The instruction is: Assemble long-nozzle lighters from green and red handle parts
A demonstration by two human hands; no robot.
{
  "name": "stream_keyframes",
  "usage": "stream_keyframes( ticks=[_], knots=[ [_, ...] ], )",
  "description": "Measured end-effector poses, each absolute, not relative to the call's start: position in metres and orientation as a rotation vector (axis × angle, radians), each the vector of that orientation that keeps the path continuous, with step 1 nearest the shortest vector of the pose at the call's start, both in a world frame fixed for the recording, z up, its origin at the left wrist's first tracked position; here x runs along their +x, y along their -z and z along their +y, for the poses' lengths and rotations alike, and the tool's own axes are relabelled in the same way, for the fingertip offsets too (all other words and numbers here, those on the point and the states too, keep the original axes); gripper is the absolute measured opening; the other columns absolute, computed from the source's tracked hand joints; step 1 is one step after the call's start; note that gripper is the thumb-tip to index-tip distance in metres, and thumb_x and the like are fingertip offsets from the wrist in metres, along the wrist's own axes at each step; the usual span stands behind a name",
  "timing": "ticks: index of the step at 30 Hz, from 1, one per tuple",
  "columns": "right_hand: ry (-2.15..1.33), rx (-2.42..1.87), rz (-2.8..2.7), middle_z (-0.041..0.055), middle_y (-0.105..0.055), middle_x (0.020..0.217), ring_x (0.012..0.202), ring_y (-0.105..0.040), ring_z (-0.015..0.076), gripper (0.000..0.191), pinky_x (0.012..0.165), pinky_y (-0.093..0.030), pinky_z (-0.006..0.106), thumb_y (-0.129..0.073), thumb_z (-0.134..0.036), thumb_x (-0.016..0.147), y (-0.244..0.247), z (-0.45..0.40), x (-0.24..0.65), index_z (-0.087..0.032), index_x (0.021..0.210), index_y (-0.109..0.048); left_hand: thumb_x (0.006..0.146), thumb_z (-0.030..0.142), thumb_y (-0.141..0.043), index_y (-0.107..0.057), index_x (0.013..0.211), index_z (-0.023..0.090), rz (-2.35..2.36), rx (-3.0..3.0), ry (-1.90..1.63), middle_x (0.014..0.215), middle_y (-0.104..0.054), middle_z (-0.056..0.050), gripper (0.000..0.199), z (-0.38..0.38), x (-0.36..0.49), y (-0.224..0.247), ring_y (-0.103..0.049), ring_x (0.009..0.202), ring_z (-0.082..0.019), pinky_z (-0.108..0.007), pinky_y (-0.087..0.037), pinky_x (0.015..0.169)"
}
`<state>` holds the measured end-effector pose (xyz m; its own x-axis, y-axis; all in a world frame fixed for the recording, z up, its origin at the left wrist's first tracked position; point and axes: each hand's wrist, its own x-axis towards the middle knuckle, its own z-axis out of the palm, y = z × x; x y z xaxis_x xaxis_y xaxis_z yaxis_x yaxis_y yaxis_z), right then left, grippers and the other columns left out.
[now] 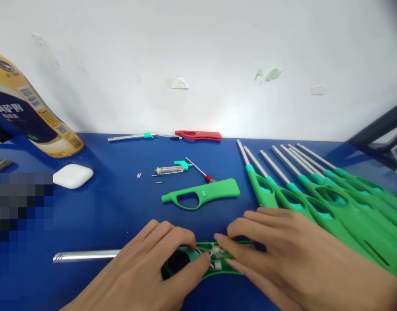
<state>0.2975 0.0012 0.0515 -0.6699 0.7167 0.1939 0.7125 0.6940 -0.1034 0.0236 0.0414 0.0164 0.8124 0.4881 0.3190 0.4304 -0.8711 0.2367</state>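
An opened green long-reach lighter (218,270) lies on the blue table in front of me, its silver tube (85,255) pointing left. Inside the shell, thin wires and a clear part show between my fingers. My left hand (166,259) grips the lighter around the trigger opening, thumb and index finger close to the wires. My right hand (266,250) closes over the handle end, its fingertips on the clear inner part. Just beyond lies a loose green shell half (214,192). Behind it are a clear fuel tank with a teal trigger (171,169) and a red-handled screwdriver (209,178).
Several assembled green lighters (302,198) lie at the right. Small screws (159,182) and a tiny metal piece (139,175) sit mid-table. A red lighter shell (198,135) lies by the wall. At left are a white case (73,176) and a yellow bottle (33,108).
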Motion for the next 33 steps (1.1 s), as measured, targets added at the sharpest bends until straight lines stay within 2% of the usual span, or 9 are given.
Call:
stream_keyframes(
  ticks=[4,8,11,13,16,19,27,30,33],
  knots=[
    [0.030,-1.168,-2.560,-0.0008,-0.073,0.094,0.084,-0.072,0.0176,0.035,0.077,-0.053,0.037,-0.038,-0.026,0.116,-0.053,0.003,0.299,-0.023,0.103,-0.070,0.098,-0.002,-0.042,-0.067,0.133,0.035,0.710,2.838,-0.575,0.114,-0.070,0.002,0.057,0.042,0.023,-0.011,-0.065,0.100,-0.016,-0.026,-0.049,0.091],
    [0.199,-1.256,-2.443,0.0044,-0.077,0.122,0.110,-0.075,0.0204,0.031,0.091,-0.060,0.039,-0.046,-0.019,0.113,-0.049,0.010,0.307,-0.022,0.137,-0.065,0.096,-0.003,-0.041,-0.070,0.130,0.031,0.632,2.881,-0.730,0.111,-0.070,-0.001,0.057,0.045,0.024,-0.001,-0.064,0.094,-0.018,-0.028,-0.049,0.085],
    [0.290,-1.351,-2.481,0.0088,-0.065,0.155,0.145,-0.060,0.0271,0.045,0.112,-0.057,0.052,-0.047,-0.015,0.112,-0.040,0.016,0.313,-0.021,0.156,-0.054,0.097,0.000,-0.040,-0.071,0.126,0.029,0.621,2.865,-0.805,0.108,-0.068,-0.003,0.051,0.046,0.024,0.000,-0.064,0.092,-0.018,-0.029,-0.050,0.084],
    [0.325,-1.372,-2.540,0.0094,-0.060,0.162,0.153,-0.053,0.0290,0.047,0.115,-0.056,0.056,-0.047,-0.016,0.113,-0.034,0.019,0.315,-0.019,0.159,-0.051,0.102,0.004,-0.041,-0.068,0.128,0.028,0.663,2.826,-0.777,0.111,-0.068,-0.003,0.045,0.047,0.023,-0.005,-0.065,0.095,-0.018,-0.030,-0.051,0.088],
    [0.318,-1.355,-2.570,0.0093,-0.064,0.158,0.149,-0.058,0.0277,0.043,0.113,-0.059,0.055,-0.046,-0.019,0.114,-0.029,0.021,0.315,-0.018,0.157,-0.052,0.105,0.005,-0.043,-0.065,0.136,0.026,0.663,2.792,-0.858,0.119,-0.065,-0.003,0.043,0.049,0.018,-0.014,-0.064,0.103,-0.015,-0.026,-0.051,0.094],
    [0.343,-1.347,-2.516,0.0093,-0.071,0.147,0.132,-0.070,0.0288,0.036,0.103,-0.064,0.058,-0.045,-0.027,0.116,-0.028,0.023,0.315,-0.022,0.150,-0.057,0.104,0.002,-0.047,-0.064,0.141,0.023,0.733,2.744,-0.952,0.128,-0.059,-0.004,0.045,0.056,0.011,-0.022,-0.058,0.113,-0.012,-0.022,-0.047,0.099],
    [0.381,-1.357,-2.505,0.0062,-0.078,0.135,0.111,-0.080,0.0307,0.036,0.089,-0.069,0.057,-0.048,-0.028,0.115,-0.020,0.027,0.320,-0.027,0.150,-0.056,0.106,0.004,-0.049,-0.064,0.134,0.021,0.893,2.782,-1.014,0.122,-0.061,-0.003,0.036,0.078,0.009,-0.033,-0.058,0.107,-0.014,-0.029,-0.047,0.092],
    [0.412,-1.355,-2.449,0.0064,-0.078,0.136,0.113,-0.080,0.0296,0.035,0.089,-0.070,0.052,-0.044,-0.032,0.116,-0.029,0.024,0.320,-0.027,0.149,-0.057,0.107,0.005,-0.048,-0.065,0.133,0.023,0.926,2.788,-1.012,0.123,-0.061,-0.002,0.036,0.078,0.009,-0.033,-0.059,0.108,-0.014,-0.029,-0.047,0.093],
    [0.309,-1.337,-2.363,0.0015,-0.080,0.133,0.107,-0.082,0.0222,0.033,0.091,-0.069,0.040,-0.047,-0.037,0.116,-0.042,0.019,0.320,-0.030,0.147,-0.058,0.105,0.006,-0.050,-0.062,0.139,0.028,0.978,2.762,-1.015,0.129,-0.059,-0.002,0.042,0.076,0.007,-0.035,-0.060,0.112,-0.016,-0.030,-0.048,0.095]
  ],
)
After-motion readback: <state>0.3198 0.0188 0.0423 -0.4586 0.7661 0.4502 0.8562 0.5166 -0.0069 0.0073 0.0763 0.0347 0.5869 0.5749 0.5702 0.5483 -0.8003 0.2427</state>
